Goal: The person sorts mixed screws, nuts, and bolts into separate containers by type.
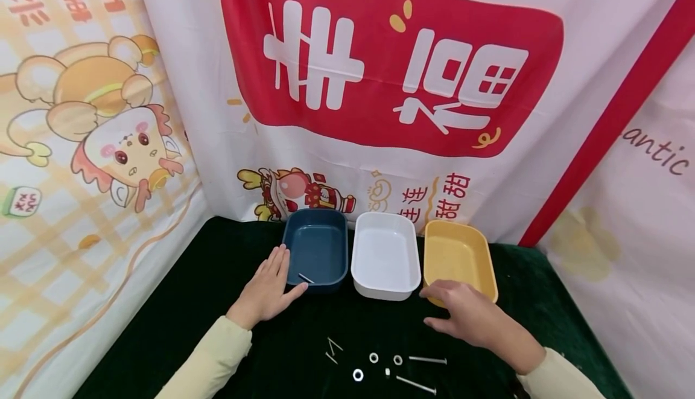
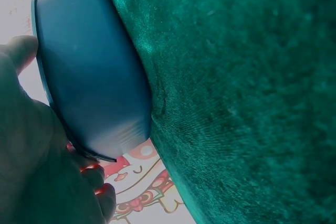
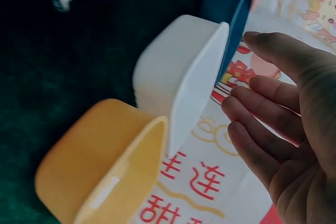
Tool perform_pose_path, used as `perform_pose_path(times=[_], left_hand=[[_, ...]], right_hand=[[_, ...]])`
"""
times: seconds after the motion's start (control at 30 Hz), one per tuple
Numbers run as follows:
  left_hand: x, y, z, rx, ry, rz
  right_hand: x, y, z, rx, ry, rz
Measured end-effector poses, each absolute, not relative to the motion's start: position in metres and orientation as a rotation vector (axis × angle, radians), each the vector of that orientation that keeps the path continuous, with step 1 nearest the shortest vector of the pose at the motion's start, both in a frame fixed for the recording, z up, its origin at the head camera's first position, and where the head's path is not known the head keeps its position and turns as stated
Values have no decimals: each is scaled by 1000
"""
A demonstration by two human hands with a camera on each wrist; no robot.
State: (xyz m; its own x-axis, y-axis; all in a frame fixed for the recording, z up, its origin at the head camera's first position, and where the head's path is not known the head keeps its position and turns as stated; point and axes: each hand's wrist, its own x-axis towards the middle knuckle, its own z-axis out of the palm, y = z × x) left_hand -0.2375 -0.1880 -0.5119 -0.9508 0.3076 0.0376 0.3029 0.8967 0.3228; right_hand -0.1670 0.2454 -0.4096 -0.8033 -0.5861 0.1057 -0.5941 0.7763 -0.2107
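Observation:
My left hand point(image 1: 266, 293) rests at the left and near edges of a dark blue container point(image 1: 320, 248), fingers straight and thumb by the near rim. In the left wrist view the thumb and fingers lie along the blue container's point(image 2: 89, 61) rim. Inside it is a small thin metal piece point(image 1: 306, 278), too small to identify. Over the near edge of a yellow container point(image 1: 461, 248) hovers my right hand point(image 1: 469, 314). The right wrist view shows its loosely bent fingers point(image 3: 262, 103) with nothing between them. A white container point(image 1: 386, 251) stands between the other two.
On the dark green cloth point(image 1: 293, 363), nearer me, lie two long bolts point(image 1: 428, 360), several ring-shaped pieces point(image 1: 358, 375), a small pale piece point(image 1: 388, 372) and a few thin pins point(image 1: 332, 358). A printed curtain point(image 1: 380, 169) hangs right behind the containers.

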Motion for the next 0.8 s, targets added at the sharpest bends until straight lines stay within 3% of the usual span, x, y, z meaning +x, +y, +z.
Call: perform_pose_path(times=[0.8], left_hand=[[-241, -189, -515, 483, 3042, 510]], right_hand=[[-158, 272, -460, 959, -3242, 496]])
